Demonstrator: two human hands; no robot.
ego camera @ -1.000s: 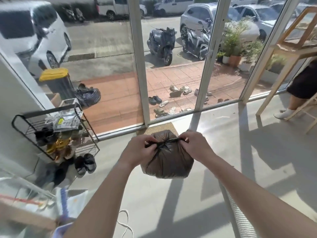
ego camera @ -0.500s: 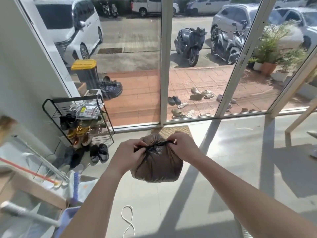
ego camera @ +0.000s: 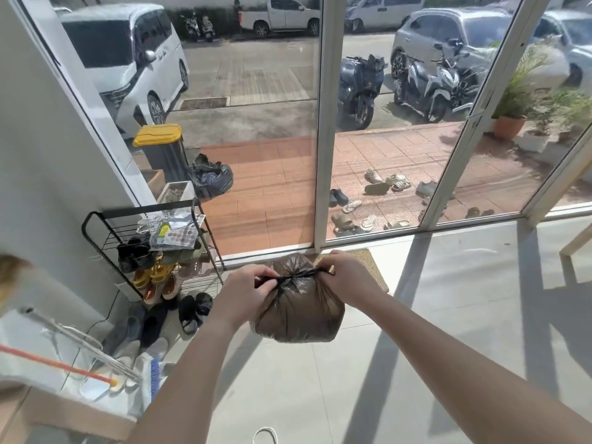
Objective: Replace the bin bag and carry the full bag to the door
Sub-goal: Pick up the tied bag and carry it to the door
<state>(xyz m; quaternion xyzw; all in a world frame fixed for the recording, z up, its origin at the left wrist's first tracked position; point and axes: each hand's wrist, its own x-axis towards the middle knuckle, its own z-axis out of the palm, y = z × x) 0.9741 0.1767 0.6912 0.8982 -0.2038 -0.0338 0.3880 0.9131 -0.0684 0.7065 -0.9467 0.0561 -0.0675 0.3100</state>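
Note:
A full dark brown bin bag (ego camera: 299,314) hangs in front of me above the pale tiled floor, its neck twisted into a black strip at the top. My left hand (ego camera: 245,291) grips the left end of that strip and my right hand (ego camera: 347,278) grips the right end, pulling it taut. The glass door (ego camera: 384,139) with white frames stands just beyond the bag. A woven doormat (ego camera: 368,261) lies at its foot, partly hidden by my right hand.
A black wire shoe rack (ego camera: 153,251) full of shoes stands left of the door, with loose shoes (ego camera: 192,310) on the floor beside it. Mop handles (ego camera: 73,344) lean at the lower left. A wooden leg (ego camera: 576,245) shows at the right edge. Outside stand a yellow-lidded bin (ego camera: 161,149) and a black bag (ego camera: 211,177).
The view has swung left and moved closer to the glass door. Both hands keep their grip on the bag's neck. The person and wooden frame at the right have left the view.

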